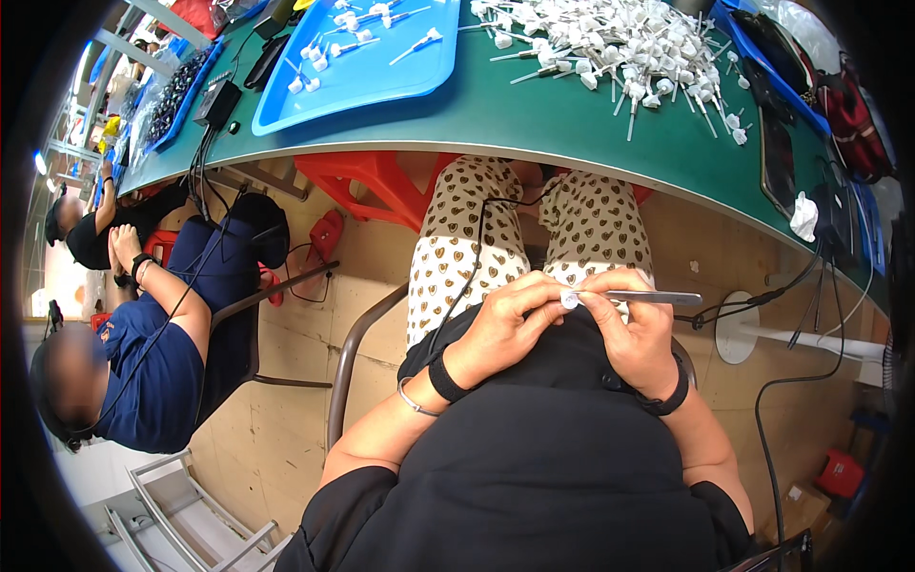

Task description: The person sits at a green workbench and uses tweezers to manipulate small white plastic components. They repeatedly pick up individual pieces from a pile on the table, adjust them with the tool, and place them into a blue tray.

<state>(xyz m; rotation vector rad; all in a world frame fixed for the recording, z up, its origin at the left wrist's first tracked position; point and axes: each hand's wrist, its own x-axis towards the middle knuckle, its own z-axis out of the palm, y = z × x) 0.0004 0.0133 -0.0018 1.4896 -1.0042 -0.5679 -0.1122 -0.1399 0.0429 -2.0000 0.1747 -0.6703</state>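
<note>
The person's left hand (505, 319) and right hand (637, 329) meet over the lap, below the edge of the green table (534, 114). The left fingers pinch one small white cap (569, 299); the right hand closes around one slim metal tool (658, 297), whose tip touches the cap. On the table lie one blue tray (381, 76) with about a dozen loose white pieces, and one heap of white nozzle parts (610, 43), too many to count. Each wrist carries one black band. One seated co-worker in blue (157, 353) sits at the left, and a second person sits beyond.
</note>
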